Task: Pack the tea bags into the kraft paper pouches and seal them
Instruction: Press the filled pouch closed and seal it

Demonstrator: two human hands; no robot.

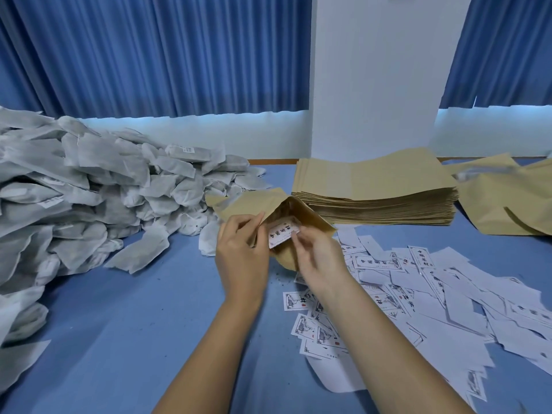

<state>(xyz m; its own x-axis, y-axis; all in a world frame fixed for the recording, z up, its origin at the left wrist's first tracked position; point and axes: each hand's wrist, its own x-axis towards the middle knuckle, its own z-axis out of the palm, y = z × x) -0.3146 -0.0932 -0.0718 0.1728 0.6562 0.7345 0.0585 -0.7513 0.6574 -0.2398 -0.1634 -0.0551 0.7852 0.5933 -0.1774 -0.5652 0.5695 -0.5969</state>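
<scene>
A heap of tea bags [89,189] fills the left, cut off at the frame's edge. At centre, your left hand [242,252] pinches the kraft paper pouch [254,204] open. Your right hand [319,261], blurred, pinches a printed label [282,234] at its mouth; the pouch's inside is hidden. A stack of flat pouches [373,186] lies right of centre.

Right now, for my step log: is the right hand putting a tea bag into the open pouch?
No, the right hand pinches a printed label at the mouth of the kraft pouch that the left hand holds.

Tan pouch [251,204], greyish-white tea bags [89,180], blue table [119,324]; white label [282,234], apparently black-printed.
</scene>
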